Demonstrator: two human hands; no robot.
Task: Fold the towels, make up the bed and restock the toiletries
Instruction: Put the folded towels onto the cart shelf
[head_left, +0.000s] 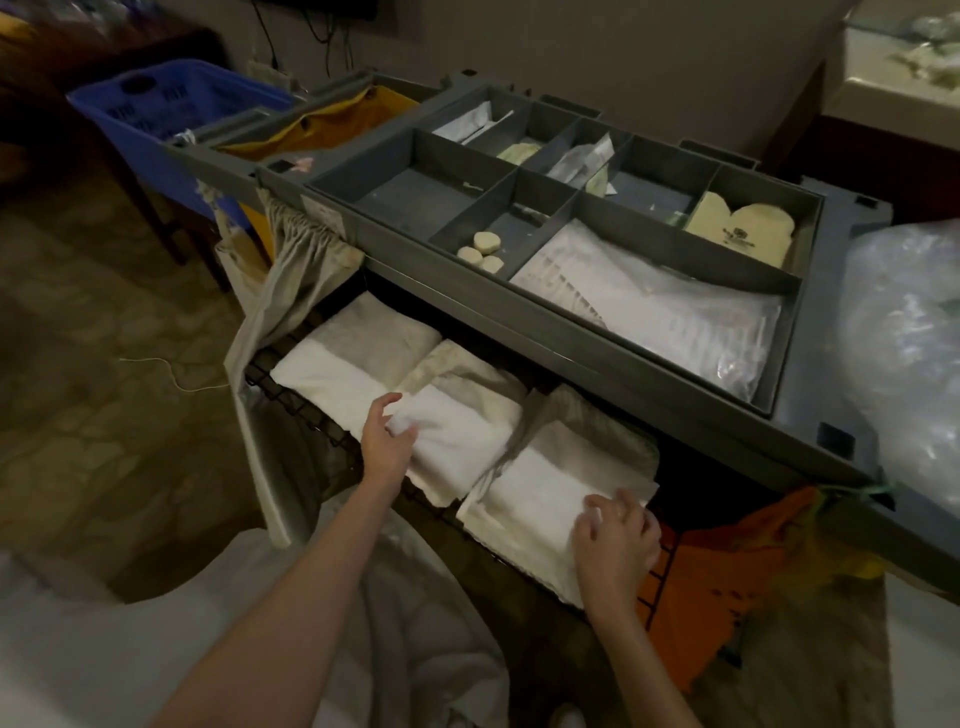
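Observation:
Three stacks of folded white towels lie on the wire shelf (291, 400) of a grey housekeeping cart (613, 364). My left hand (385, 439) grips the front left corner of the middle towel stack (457, 441), thumb on top. My right hand (615, 540) rests with curled fingers on the right towel stack (540, 499), pinching its near right edge. The left towel stack (343, 369) lies untouched. On top of the cart, a divided tray (467, 150) holds small round soaps (480, 249), sachets, cream packets (743, 228) and a plastic-wrapped white pack (654, 317).
A blue laundry basket (171, 104) stands at the back left beside a yellow bag (337, 122) on the cart. A clear plastic bag (904, 332) hangs at the right, orange cloth (727, 582) below it. Crumpled white bed linen (311, 623) lies under my arms.

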